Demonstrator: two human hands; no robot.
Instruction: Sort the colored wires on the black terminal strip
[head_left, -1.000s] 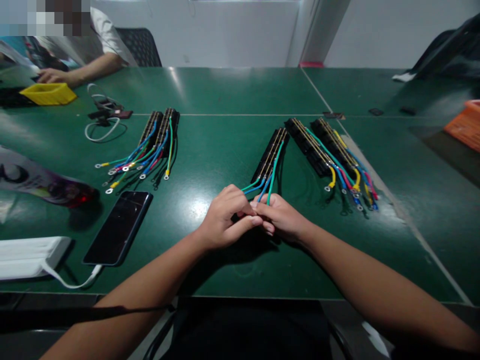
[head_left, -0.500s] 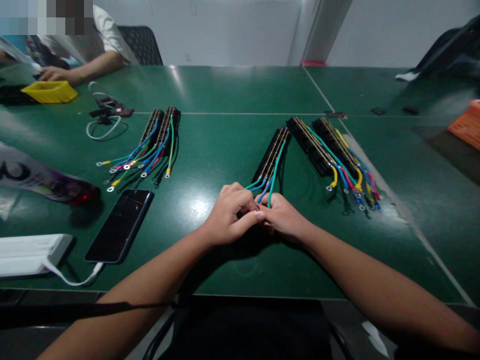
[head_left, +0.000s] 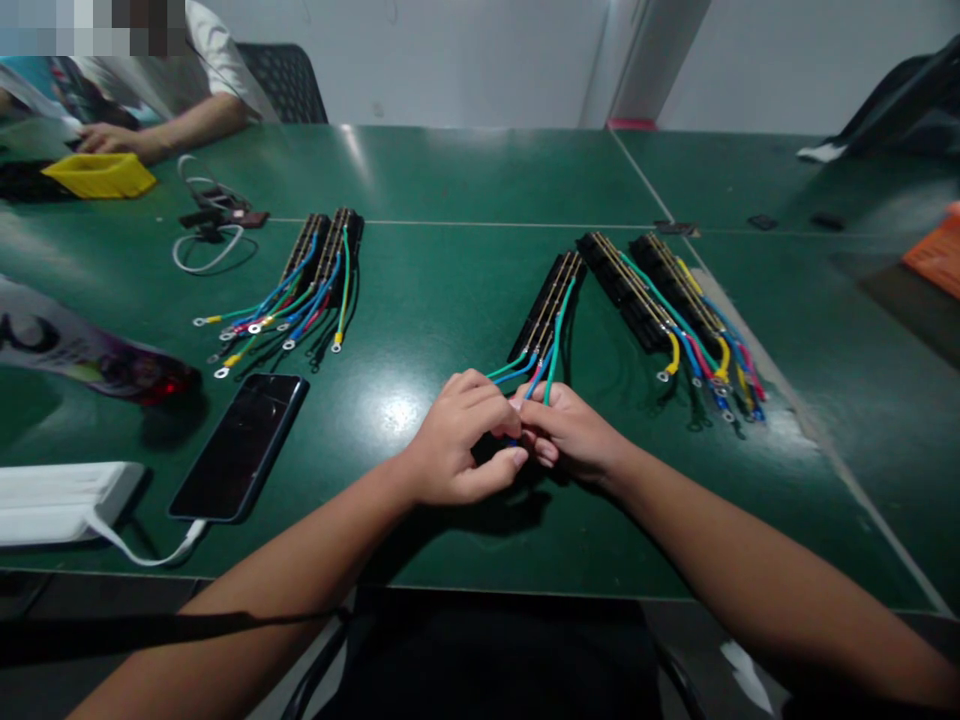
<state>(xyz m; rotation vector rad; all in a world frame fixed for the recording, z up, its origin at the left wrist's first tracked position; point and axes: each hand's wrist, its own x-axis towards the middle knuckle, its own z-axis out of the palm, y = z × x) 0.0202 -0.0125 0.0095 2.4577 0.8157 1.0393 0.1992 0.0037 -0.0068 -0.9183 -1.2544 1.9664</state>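
Left hand (head_left: 454, 440) and right hand (head_left: 571, 432) meet fingertip to fingertip on the green table (head_left: 450, 180), both curled shut around the free ends of the coloured wires (head_left: 534, 368) that run out of the middle terminal strip (head_left: 550, 305). The pinched wire ends are hidden between the fingers; which single wire each hand grips cannot be told. The strip lies flat just beyond the hands, slanting away from them toward the right, with teal, blue and red leads trailing back to the knuckles.

Beyond and outboard of the right hand lie two more terminal strips (head_left: 649, 285), side by side, their ring-terminal leads fanned toward the table's near edge. Beyond and outboard of the left hand lies a further pair of wired strips (head_left: 324, 250), leads spread leftward. Nearer the left forearm rests a dark smartphone (head_left: 240, 445), cabled to a white power bank (head_left: 56, 500). Far beyond the left hand, a co-worker's hand (head_left: 105, 138) rests beside a yellow tray (head_left: 97, 175).
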